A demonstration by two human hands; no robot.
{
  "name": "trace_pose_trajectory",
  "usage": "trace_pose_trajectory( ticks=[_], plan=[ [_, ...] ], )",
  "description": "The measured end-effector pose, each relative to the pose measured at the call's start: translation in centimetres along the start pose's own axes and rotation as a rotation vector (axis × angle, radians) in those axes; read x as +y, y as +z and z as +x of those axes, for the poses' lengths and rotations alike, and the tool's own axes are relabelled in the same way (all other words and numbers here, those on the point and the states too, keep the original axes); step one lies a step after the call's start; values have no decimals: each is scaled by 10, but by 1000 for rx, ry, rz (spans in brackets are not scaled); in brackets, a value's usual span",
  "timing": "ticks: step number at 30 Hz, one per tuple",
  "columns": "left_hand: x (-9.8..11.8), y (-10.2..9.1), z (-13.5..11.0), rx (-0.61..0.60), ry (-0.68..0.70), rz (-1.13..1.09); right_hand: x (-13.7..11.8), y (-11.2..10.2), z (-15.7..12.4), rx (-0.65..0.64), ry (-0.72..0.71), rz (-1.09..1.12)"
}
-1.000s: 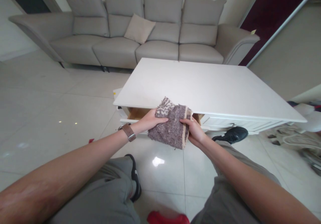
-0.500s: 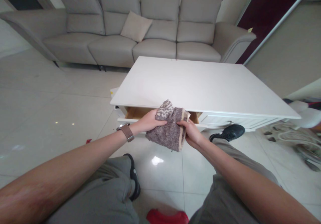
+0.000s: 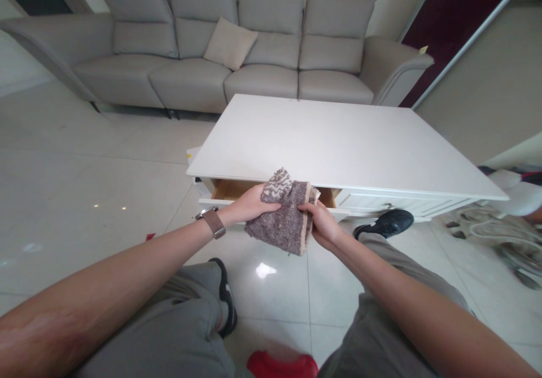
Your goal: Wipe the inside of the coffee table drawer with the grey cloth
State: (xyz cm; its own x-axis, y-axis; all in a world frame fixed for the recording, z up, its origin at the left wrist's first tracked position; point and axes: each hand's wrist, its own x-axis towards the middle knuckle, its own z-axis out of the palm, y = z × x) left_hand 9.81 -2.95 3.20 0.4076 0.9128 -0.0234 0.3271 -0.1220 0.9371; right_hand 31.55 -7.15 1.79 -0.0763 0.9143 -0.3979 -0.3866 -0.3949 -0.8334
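Observation:
A folded brown cloth (image 3: 282, 228) with a cream edge and a cream-patterned corner is held up in front of the coffee table (image 3: 322, 140). My left hand (image 3: 254, 203) grips its left side, thumb lying across the front. On the right edge my right hand (image 3: 319, 220) pinches the cloth, with the thumb in front; the other fingers are largely hidden behind it. Beyond the cloth, a drawer (image 3: 231, 190) of the white table is pulled out, its wooden inside partly covered by my hands and the cloth.
A grey sofa (image 3: 262, 87) with a beige cushion (image 3: 231, 43) stands behind the table. Another drawer (image 3: 381, 204) with a knob is closed at right. Below me is a red object (image 3: 282, 365). Coiled hoses or cables (image 3: 499, 237) lie on the floor at far right.
Almost nothing differs. The cloth and both hands have shifted very slightly to the left, with the grip unchanged.

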Motion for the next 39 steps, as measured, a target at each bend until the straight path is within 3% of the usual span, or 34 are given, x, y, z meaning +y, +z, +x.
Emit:
trace_pose_trajectory(
  ticks=[39],
  plan=[
    [-5, -1, -1, -55, 24, 47, 2, 1, -2, 5, 3, -33]
  ],
)
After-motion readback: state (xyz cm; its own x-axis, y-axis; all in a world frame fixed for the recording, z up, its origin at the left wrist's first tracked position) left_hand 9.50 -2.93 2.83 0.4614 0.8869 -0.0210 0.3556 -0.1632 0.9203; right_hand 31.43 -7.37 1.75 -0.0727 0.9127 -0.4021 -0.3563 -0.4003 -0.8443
